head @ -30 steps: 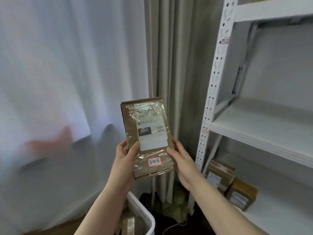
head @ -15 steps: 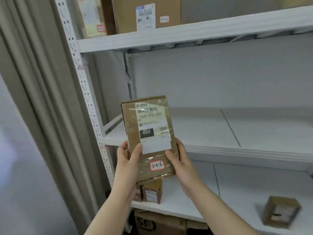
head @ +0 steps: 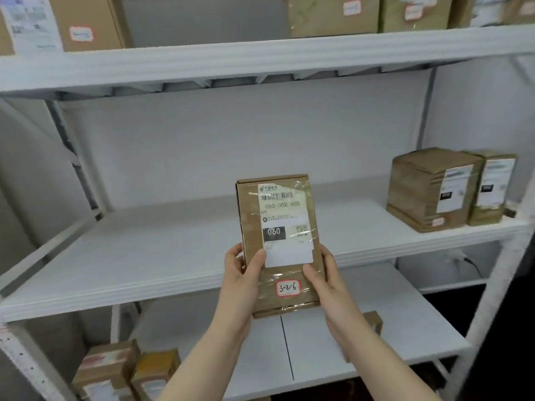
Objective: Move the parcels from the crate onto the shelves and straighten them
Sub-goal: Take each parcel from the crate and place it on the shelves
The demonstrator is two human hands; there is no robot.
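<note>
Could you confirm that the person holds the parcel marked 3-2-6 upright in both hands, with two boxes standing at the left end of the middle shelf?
Not quite: the head view shows the larger box and the smaller box at the right end of the middle shelf, not the left. The left hand and right hand do hold the parcel upright.

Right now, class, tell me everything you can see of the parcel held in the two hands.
The parcel is a flat brown cardboard box wrapped in glossy clear tape, held upright in front of the middle shelf, front toward the camera. A white shipping label with barcode, black "060" block and QR code covers its upper front; a red-edged sticker handwritten "3-2-6" sits below. The left hand grips its lower left edge, the right hand its lower right, thumbs on the front.
</note>
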